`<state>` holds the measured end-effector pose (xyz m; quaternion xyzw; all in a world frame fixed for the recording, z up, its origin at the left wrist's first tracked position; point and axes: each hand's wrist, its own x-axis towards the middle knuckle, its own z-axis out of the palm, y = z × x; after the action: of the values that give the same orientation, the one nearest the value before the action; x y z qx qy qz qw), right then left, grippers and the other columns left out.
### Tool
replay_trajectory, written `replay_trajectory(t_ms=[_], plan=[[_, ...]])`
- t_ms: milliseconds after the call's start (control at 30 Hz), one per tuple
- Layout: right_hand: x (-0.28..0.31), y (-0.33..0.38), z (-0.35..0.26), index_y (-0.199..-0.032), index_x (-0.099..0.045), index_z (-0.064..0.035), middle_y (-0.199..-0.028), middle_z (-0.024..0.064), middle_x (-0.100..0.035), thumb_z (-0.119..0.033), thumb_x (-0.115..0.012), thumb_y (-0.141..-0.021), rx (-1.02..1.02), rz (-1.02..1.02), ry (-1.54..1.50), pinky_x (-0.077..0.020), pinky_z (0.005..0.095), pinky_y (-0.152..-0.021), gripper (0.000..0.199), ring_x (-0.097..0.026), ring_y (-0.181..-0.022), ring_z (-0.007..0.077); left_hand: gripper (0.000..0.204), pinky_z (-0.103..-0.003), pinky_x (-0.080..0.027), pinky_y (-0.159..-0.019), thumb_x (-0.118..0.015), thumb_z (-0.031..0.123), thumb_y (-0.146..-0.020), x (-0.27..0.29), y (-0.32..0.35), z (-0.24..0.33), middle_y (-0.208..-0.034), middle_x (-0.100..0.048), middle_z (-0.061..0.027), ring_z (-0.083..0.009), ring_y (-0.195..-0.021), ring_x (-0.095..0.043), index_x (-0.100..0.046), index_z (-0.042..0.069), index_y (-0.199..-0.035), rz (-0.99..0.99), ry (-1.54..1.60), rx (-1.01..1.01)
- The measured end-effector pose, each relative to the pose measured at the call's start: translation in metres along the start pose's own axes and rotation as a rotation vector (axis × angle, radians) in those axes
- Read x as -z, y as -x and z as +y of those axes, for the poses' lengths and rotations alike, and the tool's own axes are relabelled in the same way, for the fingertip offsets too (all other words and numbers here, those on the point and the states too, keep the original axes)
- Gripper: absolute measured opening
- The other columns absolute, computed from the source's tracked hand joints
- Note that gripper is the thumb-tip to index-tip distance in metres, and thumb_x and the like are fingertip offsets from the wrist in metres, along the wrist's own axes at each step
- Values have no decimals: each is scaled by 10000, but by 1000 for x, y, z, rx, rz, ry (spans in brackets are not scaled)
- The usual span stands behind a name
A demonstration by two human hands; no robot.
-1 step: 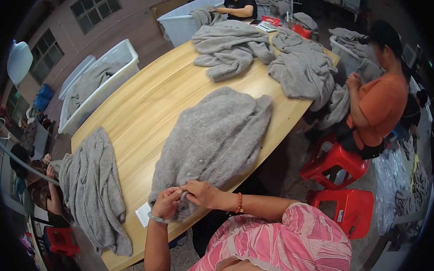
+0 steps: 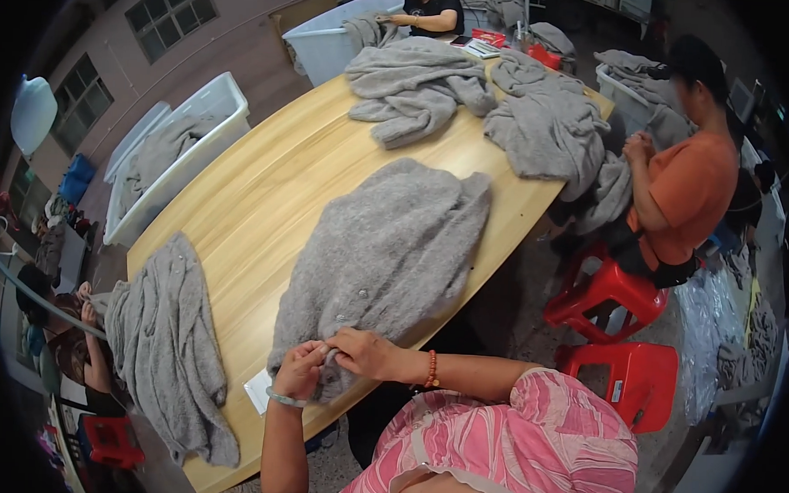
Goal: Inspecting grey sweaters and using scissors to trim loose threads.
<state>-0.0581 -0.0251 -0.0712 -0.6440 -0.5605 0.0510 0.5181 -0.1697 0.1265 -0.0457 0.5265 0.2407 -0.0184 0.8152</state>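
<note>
A fuzzy grey knit cardigan with small round buttons lies spread on the wooden table in front of me. At its near edge, my left hand pinches the fabric with thumb and fingers together. Close beside it, my right hand is also closed on the same edge, its fingertips almost touching those of the left. A bit of bunched fabric shows between and below the hands. Whether something tiny is held at the fingertips, I cannot make out. A white paper lies partly under the cardigan by my left wrist.
Another grey garment hangs over the table's left end, near a person's hands. More grey garments are piled at the far end. White bins stand beyond the table. On the right are red stools and a seated person in orange.
</note>
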Motion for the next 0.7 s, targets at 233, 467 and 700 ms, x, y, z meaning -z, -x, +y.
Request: replay_trajectory(t_ms=[233, 467, 700], plan=[[-1, -7, 10, -924, -588, 21, -824, 175, -572, -87, -593, -742, -11, -48, 6, -484, 389, -701, 212, -588, -798, 343, 220, -195, -446, -711, -640, 20, -813, -23, 26, -1, -890, -609, -11, -87, -825, -574, -591, -5, -1026, 77, -245, -334], [1, -7, 18, -834, -628, 19, -805, 215, -597, -172, -595, -731, -66, -108, -76, -475, 430, -742, 220, -588, -813, 384, 160, -297, -477, -691, -630, -18, -750, -25, 14, -13, -840, -625, -140, -252, -762, -625, -629, 10, -907, 337, -1073, -755], [10, -14, 17, -857, -632, 19, -825, 227, -613, -142, -590, -738, -153, -274, -126, -472, 424, -751, 204, -601, -826, 379, 80, -290, -475, -676, -609, 23, -796, -16, 11, -18, -778, -616, -134, -224, -715, -625, -621, -3, -870, 358, -990, -593]])
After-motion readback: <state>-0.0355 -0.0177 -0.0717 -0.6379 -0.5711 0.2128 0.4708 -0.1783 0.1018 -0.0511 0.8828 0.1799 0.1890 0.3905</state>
